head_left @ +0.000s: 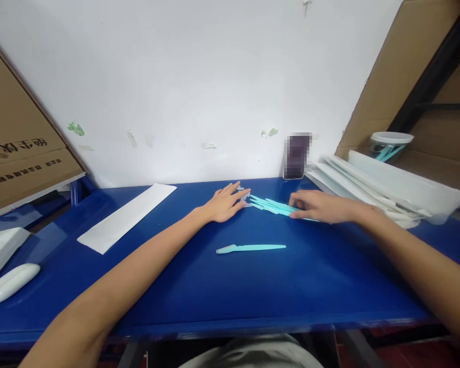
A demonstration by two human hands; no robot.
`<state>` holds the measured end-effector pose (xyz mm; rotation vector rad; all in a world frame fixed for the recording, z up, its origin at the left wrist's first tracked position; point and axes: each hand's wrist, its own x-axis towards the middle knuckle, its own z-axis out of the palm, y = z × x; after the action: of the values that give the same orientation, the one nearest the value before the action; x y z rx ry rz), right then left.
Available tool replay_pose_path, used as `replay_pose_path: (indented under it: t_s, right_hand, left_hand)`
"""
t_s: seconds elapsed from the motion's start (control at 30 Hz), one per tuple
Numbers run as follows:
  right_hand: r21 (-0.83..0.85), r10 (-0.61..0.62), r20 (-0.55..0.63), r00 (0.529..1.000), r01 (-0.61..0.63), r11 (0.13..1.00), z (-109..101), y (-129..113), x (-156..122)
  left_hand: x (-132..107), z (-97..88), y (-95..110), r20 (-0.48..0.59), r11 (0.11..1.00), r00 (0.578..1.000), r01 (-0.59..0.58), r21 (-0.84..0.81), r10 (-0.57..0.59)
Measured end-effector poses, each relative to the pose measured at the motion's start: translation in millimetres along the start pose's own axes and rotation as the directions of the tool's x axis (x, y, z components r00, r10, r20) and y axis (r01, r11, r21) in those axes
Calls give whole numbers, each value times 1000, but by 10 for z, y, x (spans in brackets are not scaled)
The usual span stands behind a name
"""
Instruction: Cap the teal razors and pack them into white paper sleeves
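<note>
A loose bundle of turquoise eyebrow razors (pixel 270 205) lies on the blue table, handles toward the right. The fingers of my right hand (pixel 322 205) are curled around the handle end of this bundle. My left hand (pixel 227 203) lies flat with its fingers apart, beside the other end of the razors. Small translucent pieces (pixel 245 196), perhaps blade covers, show by its fingertips; the hand partly hides them. Nearer to me, a single turquoise eyebrow razor (pixel 253 248) rests by itself, its blade end to the left.
A white paper strip (pixel 128 217) lies on the blue table (pixel 176 301) at left, near a white oval object (pixel 11 283) and a white box (pixel 2 250). A blurred phone (pixel 297 156) leans on the wall. White packaging sheets (pixel 383 189) and a lidded jar (pixel 389 145) stand right.
</note>
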<state>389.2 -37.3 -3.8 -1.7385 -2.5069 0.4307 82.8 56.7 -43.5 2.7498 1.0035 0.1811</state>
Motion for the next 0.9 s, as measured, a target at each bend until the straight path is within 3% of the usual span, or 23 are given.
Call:
replay_pose_path:
  t_s: [0.17,0.4,0.57,0.77,0.83,0.9]
  right_hand:
    - [64,-25,48,999,22,998,-59,15,-28]
    - [137,-143,41,989,136,981,-55,-99,-29]
    - [173,-239,-46,970,244,954,145,-304,97]
    - [207,-306,-182,934,341,917,405,-569,222]
    - [199,-319,-215,923,362,911,437,-602,228]
    - [185,-333,-239,912,379,907,459,-613,230]
  left_hand:
    - [243,13,-33,110,999,994,14,-40,-9]
    - [-81,-102,-210,69,1000,997,-25,6,24]
    - [-307,-70,-353,-49,998,997,-57,-29,55]
    - [-288,-59,-399,-259,983,966,-27,-184,-22]
    - [-227,-89,-442,-268,977,960,20,-212,-78]
    - [-127,-113,-483,-210,978,972,68,-198,-110]
